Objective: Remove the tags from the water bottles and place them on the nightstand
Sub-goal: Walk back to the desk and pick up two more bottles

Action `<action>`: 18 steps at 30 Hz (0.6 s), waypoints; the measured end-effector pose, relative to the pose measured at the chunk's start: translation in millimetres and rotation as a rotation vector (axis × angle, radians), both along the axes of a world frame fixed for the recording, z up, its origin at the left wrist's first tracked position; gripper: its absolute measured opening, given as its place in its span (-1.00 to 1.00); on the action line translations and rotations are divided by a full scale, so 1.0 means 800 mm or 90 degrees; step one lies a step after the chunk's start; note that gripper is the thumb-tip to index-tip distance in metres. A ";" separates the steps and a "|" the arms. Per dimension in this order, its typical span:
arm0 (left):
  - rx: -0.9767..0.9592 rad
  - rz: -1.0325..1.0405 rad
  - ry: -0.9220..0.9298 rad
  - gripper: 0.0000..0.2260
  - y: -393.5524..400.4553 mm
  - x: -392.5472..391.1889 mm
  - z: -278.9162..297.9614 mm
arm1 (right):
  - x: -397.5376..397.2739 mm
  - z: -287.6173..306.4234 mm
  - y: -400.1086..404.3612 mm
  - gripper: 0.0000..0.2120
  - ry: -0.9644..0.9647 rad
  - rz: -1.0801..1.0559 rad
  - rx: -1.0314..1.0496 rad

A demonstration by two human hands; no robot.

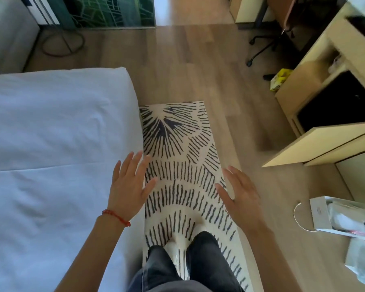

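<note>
- Head view shows my left hand (130, 186) and right hand (239, 193) both spread flat, fingers straight, holding nothing, hovering over the patterned rug (177, 144) beside the bed (51, 144)
- I see no water bottles or tags, and cannot pick out a nightstand
- White paper bag (333, 216) sits on the floor to my right; bottles may be inside, I can't tell
- Risk: searching the wrong spot, or tripping on the rug's rumpled edge by my feet

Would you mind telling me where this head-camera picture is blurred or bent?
Head view: the desk at right and the floor streak with motion blur; wide-angle distortion bows the rug; both open hands, left hand and right hand, stay fairly sharp.
</note>
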State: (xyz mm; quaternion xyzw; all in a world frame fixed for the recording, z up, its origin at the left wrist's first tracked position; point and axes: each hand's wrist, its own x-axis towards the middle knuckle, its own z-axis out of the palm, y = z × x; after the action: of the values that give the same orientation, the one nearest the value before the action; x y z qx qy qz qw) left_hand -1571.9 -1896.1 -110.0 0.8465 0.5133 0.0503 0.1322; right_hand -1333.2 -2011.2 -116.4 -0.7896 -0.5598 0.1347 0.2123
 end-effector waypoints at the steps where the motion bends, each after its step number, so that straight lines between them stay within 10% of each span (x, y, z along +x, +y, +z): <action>1: -0.008 0.000 0.004 -0.35 0.013 0.014 -0.003 | 0.014 -0.004 0.017 -0.49 0.001 0.000 -0.003; 18: -0.037 0.045 0.004 -0.27 0.324 0.233 -0.010 | 0.240 -0.003 0.379 -0.56 -0.010 0.067 -0.035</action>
State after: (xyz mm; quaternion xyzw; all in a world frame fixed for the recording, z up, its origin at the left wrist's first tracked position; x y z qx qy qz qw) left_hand -1385.4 -1636.9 -117.6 0.8238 0.5445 0.0372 0.1532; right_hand -1141.4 -1708.1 -119.1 -0.7658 -0.5980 0.1547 0.1788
